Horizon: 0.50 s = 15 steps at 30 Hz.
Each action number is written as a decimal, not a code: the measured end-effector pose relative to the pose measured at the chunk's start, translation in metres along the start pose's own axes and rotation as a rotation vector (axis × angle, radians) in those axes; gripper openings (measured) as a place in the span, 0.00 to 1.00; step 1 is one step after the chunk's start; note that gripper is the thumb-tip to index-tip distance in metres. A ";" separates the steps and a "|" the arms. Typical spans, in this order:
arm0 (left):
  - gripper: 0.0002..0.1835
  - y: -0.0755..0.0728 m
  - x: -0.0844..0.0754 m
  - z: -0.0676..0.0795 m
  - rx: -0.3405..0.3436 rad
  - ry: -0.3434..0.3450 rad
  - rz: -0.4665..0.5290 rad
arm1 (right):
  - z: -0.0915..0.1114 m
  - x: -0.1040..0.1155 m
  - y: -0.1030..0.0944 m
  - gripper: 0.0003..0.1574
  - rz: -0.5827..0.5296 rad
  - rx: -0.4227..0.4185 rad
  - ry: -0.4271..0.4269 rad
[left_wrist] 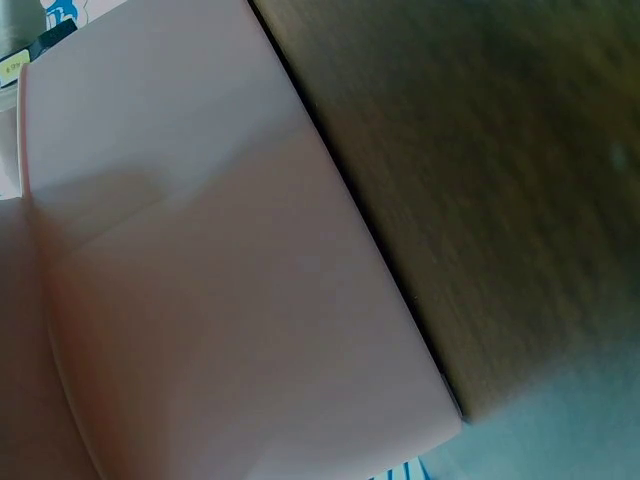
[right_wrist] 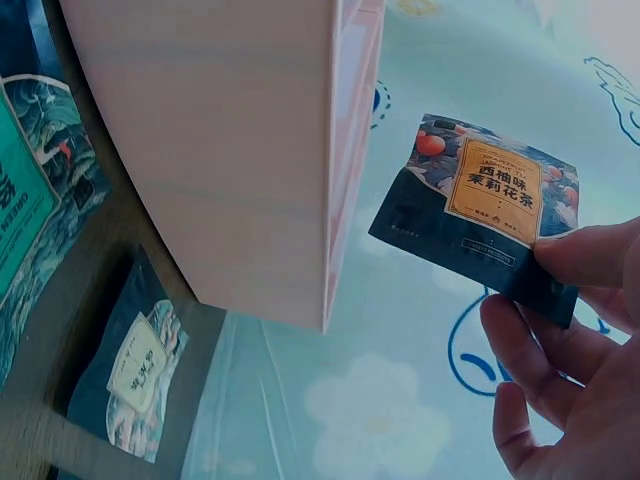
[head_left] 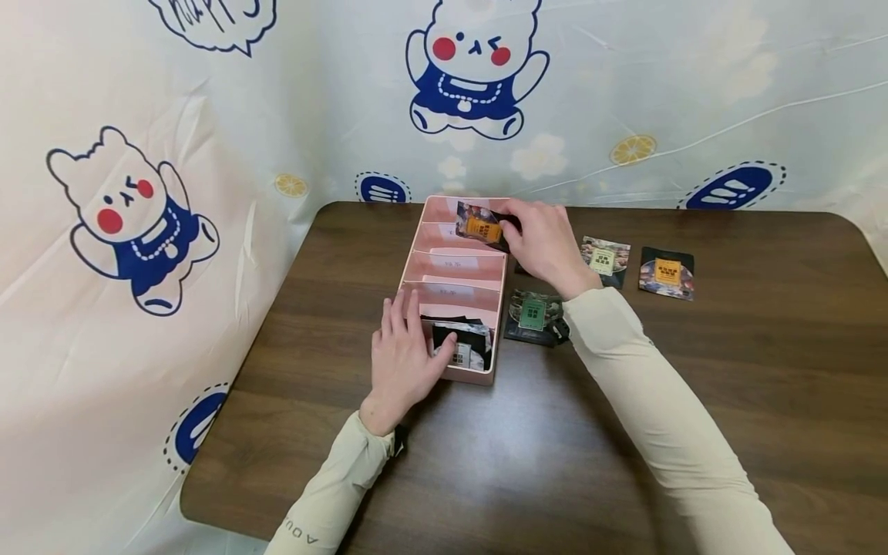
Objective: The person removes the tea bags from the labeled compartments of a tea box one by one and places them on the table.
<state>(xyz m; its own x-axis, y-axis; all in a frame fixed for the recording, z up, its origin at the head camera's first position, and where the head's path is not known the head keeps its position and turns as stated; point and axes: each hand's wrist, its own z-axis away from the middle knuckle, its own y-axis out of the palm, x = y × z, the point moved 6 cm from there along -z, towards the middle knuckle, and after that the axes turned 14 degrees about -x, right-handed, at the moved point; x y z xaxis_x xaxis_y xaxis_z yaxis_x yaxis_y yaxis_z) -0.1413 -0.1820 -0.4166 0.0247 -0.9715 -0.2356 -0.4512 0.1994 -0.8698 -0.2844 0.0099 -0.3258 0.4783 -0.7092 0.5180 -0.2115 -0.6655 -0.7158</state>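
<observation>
My right hand (head_left: 544, 243) pinches a tea sachet (right_wrist: 490, 205) with an orange label between thumb and fingers, above the far compartments of a long pink divided box (head_left: 479, 377). In the right wrist view the sachet is tilted and apart from the box wall (right_wrist: 210, 130). My left hand (head_left: 402, 354) rests at the box's near left side, fingers straight, thumb reaching over the nearest compartment. Several black-and-white sachets (head_left: 461, 339) stand in that compartment. The left wrist view shows mostly the box's pink side (left_wrist: 250, 260); the hand is hidden there.
Right of the box lie a green-label sachet (head_left: 533, 314), a pale-label sachet (head_left: 605, 260) and an orange-label sachet (head_left: 667, 272) on the brown wooden table (head_left: 763, 347). Another sachet is partly hidden under the right hand. A printed cloth (head_left: 590, 85) hangs behind the table.
</observation>
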 end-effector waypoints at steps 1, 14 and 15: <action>0.48 0.000 0.000 0.000 0.000 0.000 0.000 | 0.000 -0.001 -0.002 0.17 -0.008 -0.004 0.005; 0.48 0.000 0.000 0.000 -0.003 0.000 0.001 | 0.009 -0.020 -0.024 0.15 -0.113 -0.050 0.110; 0.48 0.000 0.000 0.000 -0.004 0.000 0.000 | 0.011 -0.022 -0.025 0.14 -0.118 -0.045 0.121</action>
<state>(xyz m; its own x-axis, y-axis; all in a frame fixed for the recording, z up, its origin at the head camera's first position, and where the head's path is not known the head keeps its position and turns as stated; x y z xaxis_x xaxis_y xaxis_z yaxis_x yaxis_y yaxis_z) -0.1418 -0.1817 -0.4166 0.0243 -0.9715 -0.2358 -0.4549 0.1993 -0.8680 -0.2807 0.0449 -0.3241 0.3961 -0.6463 0.6522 -0.1987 -0.7538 -0.6263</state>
